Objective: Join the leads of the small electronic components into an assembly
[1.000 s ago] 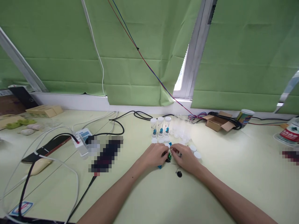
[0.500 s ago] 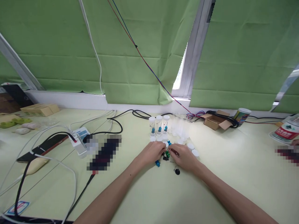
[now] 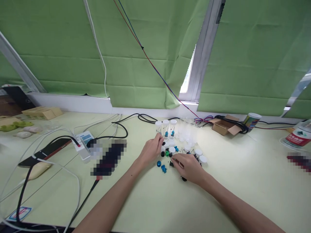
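Observation:
My left hand [image 3: 151, 150] has its fingers closed together in front of the leftmost clear vial with a white cap [image 3: 158, 124]. Whatever those fingertips hold, if anything, is hidden. The fingertips of my right hand [image 3: 189, 165] are pinched at one black end of a small green-and-black part [image 3: 167, 153]. Below my left hand lie a blue ring-shaped piece [image 3: 158, 163] and a blue knobbed piece [image 3: 164, 169]. Another blue piece [image 3: 176, 149] rests beyond the right fingers. A round black piece [image 3: 184, 179] is partly under my right hand.
Two capped vials [image 3: 169, 129] with blue pieces inside stand behind my hands. Clear empty vials [image 3: 184, 134] and loose white caps [image 3: 203, 159] are around them. An open cardboard box [image 3: 224, 126] and a black cable [image 3: 126, 131] lie farther back. A power strip [image 3: 81, 148] is at left.
My hands have moved apart; the left went up and left to the vial. The green part has shifted left and up. A blue ring-shaped piece now shows on the table.

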`<state>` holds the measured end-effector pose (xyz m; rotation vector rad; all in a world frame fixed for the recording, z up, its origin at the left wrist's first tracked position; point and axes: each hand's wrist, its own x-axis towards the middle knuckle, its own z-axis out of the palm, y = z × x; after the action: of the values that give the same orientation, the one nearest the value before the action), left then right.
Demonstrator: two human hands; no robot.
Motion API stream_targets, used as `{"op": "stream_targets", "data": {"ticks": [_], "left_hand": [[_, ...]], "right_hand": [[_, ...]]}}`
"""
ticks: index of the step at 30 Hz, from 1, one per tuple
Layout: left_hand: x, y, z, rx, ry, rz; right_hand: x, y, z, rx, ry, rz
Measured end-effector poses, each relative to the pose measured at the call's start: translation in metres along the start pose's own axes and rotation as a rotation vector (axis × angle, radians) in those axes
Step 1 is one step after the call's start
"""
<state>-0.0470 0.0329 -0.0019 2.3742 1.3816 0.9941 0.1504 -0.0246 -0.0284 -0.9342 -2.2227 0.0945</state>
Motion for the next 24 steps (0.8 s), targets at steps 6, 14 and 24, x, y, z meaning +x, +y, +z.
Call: {"op": "stream_targets", "data": {"ticks": [6,14,24], "left_hand": [[-0.007,0.0,0.028,-0.105,0.143,-0.098],[-0.01,0.007,0.047,-0.282,0.321,-0.139],[0.003,0.013,0.057,-0.301,0.371,-0.082]], "right_hand": [[-0.002,-0.017,0.017,-0.13,0.07,-0.022],[-0.003,-0.009,0.035,-0.26,0.132,-0.051],[0.006,0.014,0.033,-0.288,0.165,-0.092]]}}
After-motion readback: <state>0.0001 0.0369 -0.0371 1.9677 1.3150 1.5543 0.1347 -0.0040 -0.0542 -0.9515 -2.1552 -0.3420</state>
